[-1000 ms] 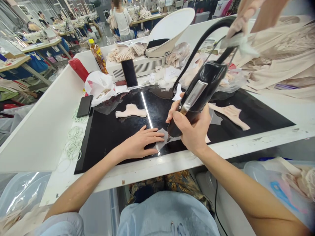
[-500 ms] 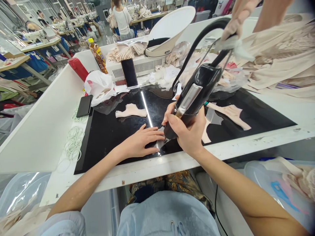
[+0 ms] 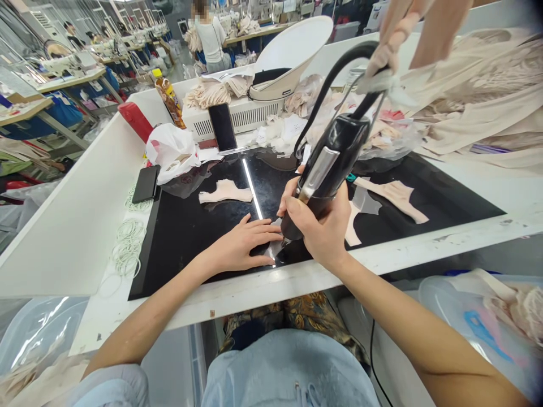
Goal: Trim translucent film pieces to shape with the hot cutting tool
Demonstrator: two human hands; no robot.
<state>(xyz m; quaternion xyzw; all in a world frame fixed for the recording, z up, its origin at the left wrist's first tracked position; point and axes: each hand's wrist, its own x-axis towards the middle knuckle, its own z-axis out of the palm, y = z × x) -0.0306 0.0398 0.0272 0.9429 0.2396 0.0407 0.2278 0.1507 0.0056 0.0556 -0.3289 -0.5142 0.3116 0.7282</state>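
My left hand [image 3: 241, 244] lies flat, fingers spread, pressing a small translucent fabric piece [image 3: 275, 247] onto the black glass work surface [image 3: 190, 237]. My right hand [image 3: 322, 223] is wrapped round a black corded hand-held cutting tool [image 3: 328, 164], its tip down on the fabric just right of my left fingertips. The tool's thick black cable [image 3: 335, 73] arcs up and away. A beige cut piece [image 3: 352, 226] lies right beside my right hand.
Beige cut pieces lie at the centre [image 3: 227, 192] and right [image 3: 392, 195] of the glass. Two phones [image 3: 146, 182] [image 3: 223, 125], a white bag [image 3: 172, 147], a bottle [image 3: 169, 96] and rubber bands [image 3: 129, 237] are at left. Another person's hand [image 3: 394, 34] holds fabric at top right.
My right hand and the tool have slid a little leftward along the fabric, closer to my left fingertips. My left hand has stayed put.
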